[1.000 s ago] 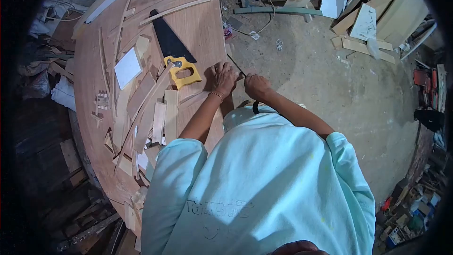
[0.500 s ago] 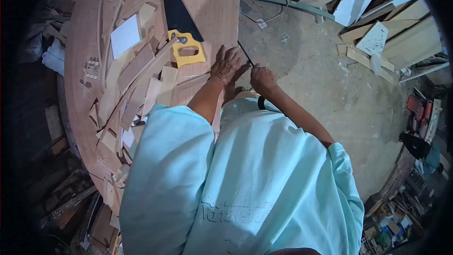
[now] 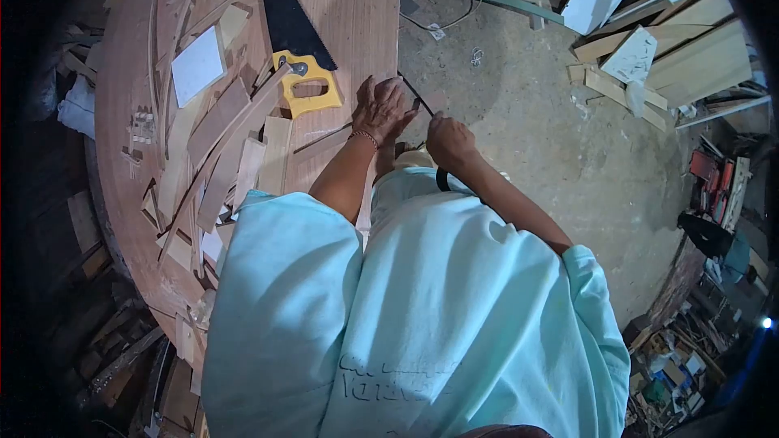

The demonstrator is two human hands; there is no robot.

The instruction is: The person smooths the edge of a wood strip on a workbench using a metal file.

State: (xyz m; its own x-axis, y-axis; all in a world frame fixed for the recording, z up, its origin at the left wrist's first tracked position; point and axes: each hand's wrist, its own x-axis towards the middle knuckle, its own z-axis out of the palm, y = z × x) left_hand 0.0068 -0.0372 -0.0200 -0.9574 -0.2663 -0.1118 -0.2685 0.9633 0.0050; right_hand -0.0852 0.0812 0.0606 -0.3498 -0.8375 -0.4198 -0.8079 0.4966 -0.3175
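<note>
At the right edge of the wooden table (image 3: 365, 24), my left hand (image 3: 380, 109) presses down, its fingers apart; anything beneath the palm is hidden. My right hand (image 3: 451, 141) is closed around the lower end of a thin dark rod (image 3: 418, 95), which slants up and left past the fingertips of my left hand to the table's edge. A handsaw with a black blade (image 3: 292, 20) and yellow handle (image 3: 312, 93) lies flat to the left of my left hand. A thin strip (image 3: 323, 137) lies beside my left wrist.
Wood offcuts (image 3: 219, 126) and a white board (image 3: 198, 66) cover the table's left part. Concrete floor (image 3: 527, 113) lies to the right, with stacked boards (image 3: 698, 65) at the upper right. A green strip (image 3: 487, 0) and a cable (image 3: 466, 18) are on the floor.
The view has shifted slightly, so the table and saw appear farther left. My right hand and the rod's lower end sit slightly lower relative to my left hand.
</note>
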